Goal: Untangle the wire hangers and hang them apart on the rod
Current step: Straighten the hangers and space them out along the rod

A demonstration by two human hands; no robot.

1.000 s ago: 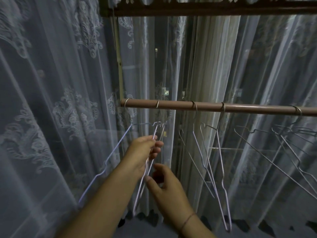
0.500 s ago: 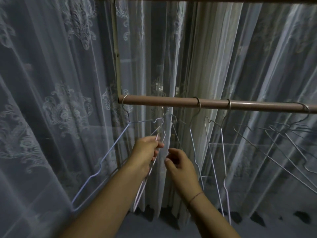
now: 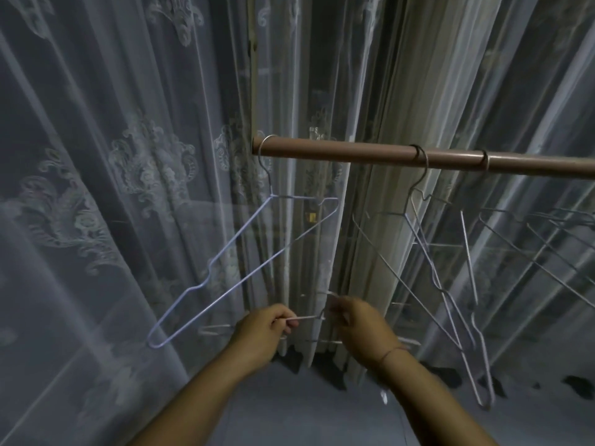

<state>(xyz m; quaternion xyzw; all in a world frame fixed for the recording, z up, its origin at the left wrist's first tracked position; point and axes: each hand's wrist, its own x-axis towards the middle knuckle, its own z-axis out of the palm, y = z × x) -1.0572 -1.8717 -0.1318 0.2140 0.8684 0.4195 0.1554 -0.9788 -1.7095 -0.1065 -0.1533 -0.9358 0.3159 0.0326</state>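
Note:
A brown rod (image 3: 354, 152) runs level across the right half of the view. A pale blue wire hanger (image 3: 238, 252) hangs alone at the rod's left end. Two grey hangers (image 3: 444, 278) hang by their hooks further right, and several more cross one another at the far right (image 3: 553, 239). Well below the rod, my left hand (image 3: 264, 329) grips one wire of a blurred hanger (image 3: 309, 317) taken off the rod. My right hand (image 3: 357, 323) pinches the same hanger from the right. Its shape is hard to make out.
Sheer patterned lace curtains (image 3: 122, 175) fill the background on the left, and a plain cream curtain (image 3: 386, 91) hangs behind the rod. A grey floor (image 3: 306, 410) shows below my forearms. A wide bare stretch of rod lies between the blue hanger and the grey ones.
The hanger I hold has come off the rod and dropped well below it with both hands. The camera has tilted downward, so the rod sits lower in view than its hooks did.

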